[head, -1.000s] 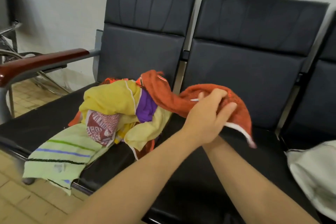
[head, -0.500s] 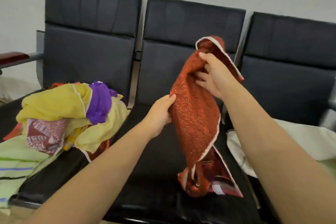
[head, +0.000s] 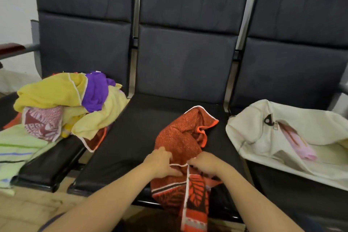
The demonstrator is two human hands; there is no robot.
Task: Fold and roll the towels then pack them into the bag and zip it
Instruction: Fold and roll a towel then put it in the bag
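I see a row of three black padded seats [head: 186,62] against a plain pale wall [head: 17,5] (wooden armrest [head: 11,48] far left), with beige tiled floor [head: 28,207] below.

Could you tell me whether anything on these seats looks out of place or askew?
Nothing is damaged. The towel pile on the left seat is a loose heap, and a green striped towel slips over the seat's front edge. The red towel, gripped by both hands, lies bunched, its end hanging off the middle seat.

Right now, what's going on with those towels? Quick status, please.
Both hands, left and right, gripping the orange towel on the middle seat. Towel pile waiting left. White bag open right. Nothing blocking.
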